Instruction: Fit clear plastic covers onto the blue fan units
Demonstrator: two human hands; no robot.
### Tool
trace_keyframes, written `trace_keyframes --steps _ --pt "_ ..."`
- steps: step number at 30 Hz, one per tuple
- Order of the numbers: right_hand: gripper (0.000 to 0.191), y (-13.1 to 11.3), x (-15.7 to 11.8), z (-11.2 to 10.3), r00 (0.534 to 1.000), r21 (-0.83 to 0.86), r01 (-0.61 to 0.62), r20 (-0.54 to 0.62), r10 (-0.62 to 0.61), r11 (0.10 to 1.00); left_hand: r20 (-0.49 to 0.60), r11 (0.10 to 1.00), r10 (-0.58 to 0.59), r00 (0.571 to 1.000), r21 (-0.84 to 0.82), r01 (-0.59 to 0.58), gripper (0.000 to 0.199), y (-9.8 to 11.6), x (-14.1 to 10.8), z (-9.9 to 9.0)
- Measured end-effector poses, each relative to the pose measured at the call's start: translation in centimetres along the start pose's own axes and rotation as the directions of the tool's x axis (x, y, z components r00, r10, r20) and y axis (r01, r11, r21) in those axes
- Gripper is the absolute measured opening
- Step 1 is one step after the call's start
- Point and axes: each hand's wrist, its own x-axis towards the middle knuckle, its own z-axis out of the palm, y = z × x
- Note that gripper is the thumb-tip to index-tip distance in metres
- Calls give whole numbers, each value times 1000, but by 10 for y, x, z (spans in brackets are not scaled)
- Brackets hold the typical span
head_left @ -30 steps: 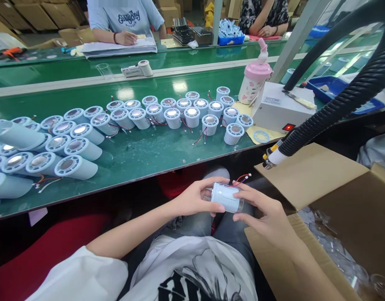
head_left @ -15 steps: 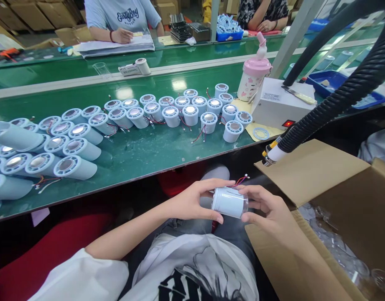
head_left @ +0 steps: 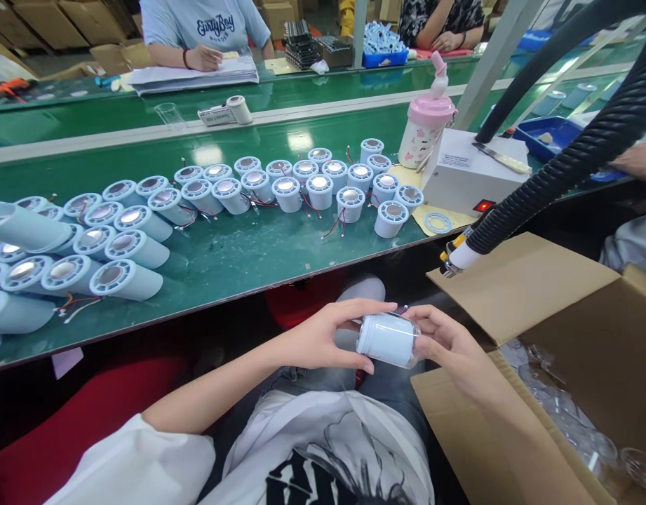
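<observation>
Over my lap I hold a light blue cylindrical housing (head_left: 388, 340) with a clear plastic sleeve around it. My left hand (head_left: 327, 337) grips its left end between thumb and fingers. At the other end, my right hand (head_left: 441, 335) has its fingers closed against the clear rim, near the thin wires, which are mostly hidden behind the hand. Many similar blue housings (head_left: 319, 191) with round metallic centres and loose wires stand or lean on the green bench (head_left: 238, 245) ahead of me.
On my right, an open cardboard box (head_left: 522, 280) holds clear plastic pieces (head_left: 559, 403). A black flexible hose (head_left: 554, 168) hangs over it from a white machine (head_left: 473, 172). Beside that machine stand a pink-lidded bottle (head_left: 425, 130) and a blue ring (head_left: 438, 223). Co-workers sit across the bench.
My right fingers have closed in on the housing's right end, and the wires that stuck up are now mostly out of sight. A co-worker's hand has appeared at the far right.
</observation>
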Motion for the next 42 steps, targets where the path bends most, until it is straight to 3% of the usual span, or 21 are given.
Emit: trace_keyframes --steps 10,20,42 --pt "35 9 3 0 996 70 -85 -14 86 994 7 1000 29 1000 2 -29 73 -1 0 0" --pt "27 0 -8 9 995 -30 61 -74 -63 998 30 987 148 989 54 -149 82 -1 -1 -2" --pt "24 -9 -19 12 973 -97 148 -162 -162 984 -53 955 243 968 187 -230 69 6 -8 2"
